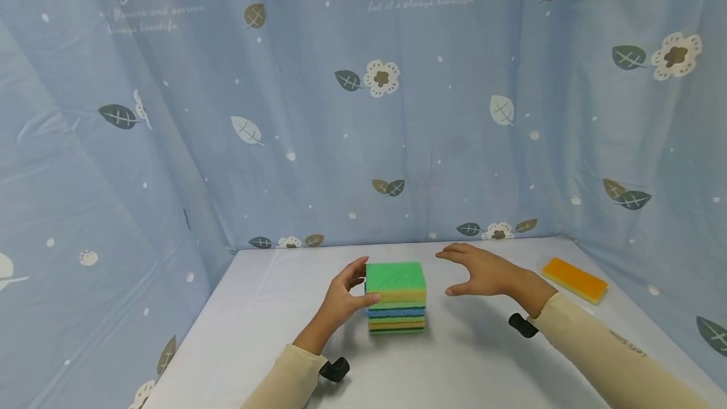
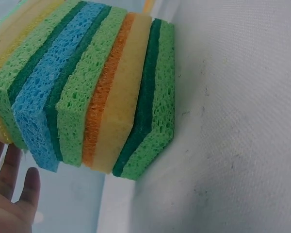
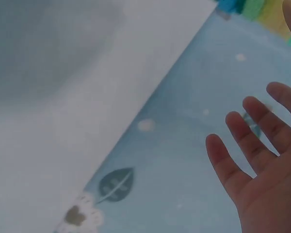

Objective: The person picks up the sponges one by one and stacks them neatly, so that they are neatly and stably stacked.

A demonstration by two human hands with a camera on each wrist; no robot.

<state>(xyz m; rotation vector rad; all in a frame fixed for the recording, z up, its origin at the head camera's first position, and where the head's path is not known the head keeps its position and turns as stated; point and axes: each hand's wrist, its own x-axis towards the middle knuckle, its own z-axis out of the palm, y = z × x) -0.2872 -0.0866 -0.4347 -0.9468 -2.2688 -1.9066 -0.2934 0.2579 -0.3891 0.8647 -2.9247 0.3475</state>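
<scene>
A stack of coloured sponges [image 1: 396,298] stands upright on the white table, with a green one on top and green, blue, orange and yellow layers beneath. My left hand [image 1: 342,295] holds the upper part of this stack at its left side, thumb across the front and fingers toward the back. In the left wrist view, the hand's lower fingers [image 2: 9,179] meet the stack's upper layers, and the little finger stands apart from it. To the right of the stack, my right hand [image 1: 483,270] hovers with spread fingers, holding nothing. The right wrist view shows its fingers extended too.
A single orange-topped sponge [image 1: 575,279] lies flat near the table's right edge, beyond my right wrist. The white table [image 1: 272,333] ends at a blue patterned curtain [image 1: 318,144] at the back and both sides.
</scene>
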